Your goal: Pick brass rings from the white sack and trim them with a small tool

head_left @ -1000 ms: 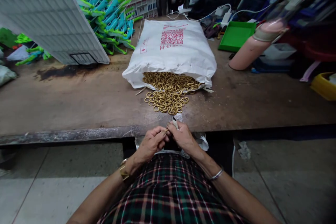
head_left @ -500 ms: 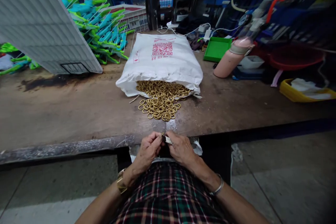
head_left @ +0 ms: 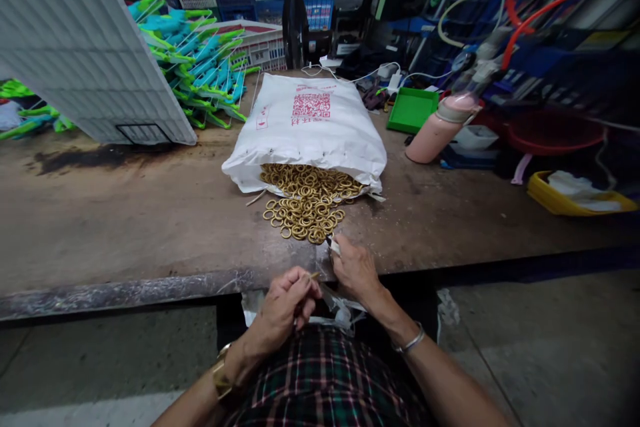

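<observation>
My left hand (head_left: 291,297) is closed in front of the table's edge, pinching a gold-coloured ring (head_left: 315,275) that shows only in part between thumb and forefinger. My right hand (head_left: 354,267) is wrapped round a small tool with a pale body and dark tip (head_left: 335,247); its exact kind is hard to make out. The tip reaches the near right side of a loose pile of gold-coloured rings (head_left: 303,217). These rings spill from the mouth of a white sack (head_left: 345,120) with red print, which lies on the brown table (head_left: 125,220).
A grey ribbed panel (head_left: 100,60) leans at left beside green and blue plastic hangers (head_left: 200,73). On the right are a green tray (head_left: 413,110), a pink bottle (head_left: 433,137) and a yellow tray (head_left: 555,200). Clear plastic film (head_left: 343,313) hangs below the table's edge.
My right hand has moved forward and away from my left hand, carrying the small tool to the ring pile. My left hand has come slightly nearer to me. The view has tilted up a little.
</observation>
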Demonstrator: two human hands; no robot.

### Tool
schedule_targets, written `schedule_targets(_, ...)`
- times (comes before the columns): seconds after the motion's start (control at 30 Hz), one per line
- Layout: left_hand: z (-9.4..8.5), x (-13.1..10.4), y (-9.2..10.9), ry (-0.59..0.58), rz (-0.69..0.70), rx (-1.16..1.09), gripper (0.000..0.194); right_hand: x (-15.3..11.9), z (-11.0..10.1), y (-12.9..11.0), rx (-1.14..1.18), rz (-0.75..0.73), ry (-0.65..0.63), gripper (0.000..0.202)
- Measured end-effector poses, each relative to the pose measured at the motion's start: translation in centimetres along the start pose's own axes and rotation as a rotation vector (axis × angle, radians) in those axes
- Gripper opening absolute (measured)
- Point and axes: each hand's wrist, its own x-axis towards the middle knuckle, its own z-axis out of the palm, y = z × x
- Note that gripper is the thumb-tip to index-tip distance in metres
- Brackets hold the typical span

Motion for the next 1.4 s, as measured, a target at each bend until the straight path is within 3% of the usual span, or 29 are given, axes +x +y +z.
schedule_targets(0.13,-0.6,1.1,-0.6,0.061,0.016,-0.172,0.033,1.4,0.3,0.4,0.11,-0.09,0.116,0.021)
schedule_targets(0.27,-0.7,1.6,-0.4,0.107,-0.041,-0.284,0.023,1.9,0.3,-0.6,0.049,-0.109,0.07,0.018)
schedule_targets(0.5,-1.4,1.8,-0.3,0.074,-0.164,-0.485,0.025,2.0,0.5,-0.9,-0.044,-0.07,0.034,0.018)
schedule_targets(0.7,-1.7,2.6,0.4,0.126,-0.081,-0.397,0.023,2.3,0.7,-0.5,-0.031,-0.06,0.058,0.02)
schedule_targets(0.83,-2.1,3.0,0.7,0.172,-0.047,-0.36,0.027,2.6,0.4,0.3,0.088,-0.131,0.057,0.016)
schedule_targets(1.0,-2.6,3.0,0.2,0.199,-0.034,-0.299,0.029,4.1,-0.1,2.5,0.272,0.07,0.232,0.02)
schedule_targets(1.07,-2.6,2.9,0.0,0.198,-0.043,-0.283,0.03,4.6,-0.2,3.0,0.297,0.087,0.245,0.02)
schedule_targets(1.23,-2.2,2.9,-0.1,0.18,-0.03,-0.25,0.028,4.8,-0.4,2.4,0.21,0.011,0.21,0.02)
schedule_targets(1.4,-2.2,2.9,0.0,0.179,-0.029,-0.208,0.027,4.7,-0.7,1.3,0.043,0.03,0.163,0.018)
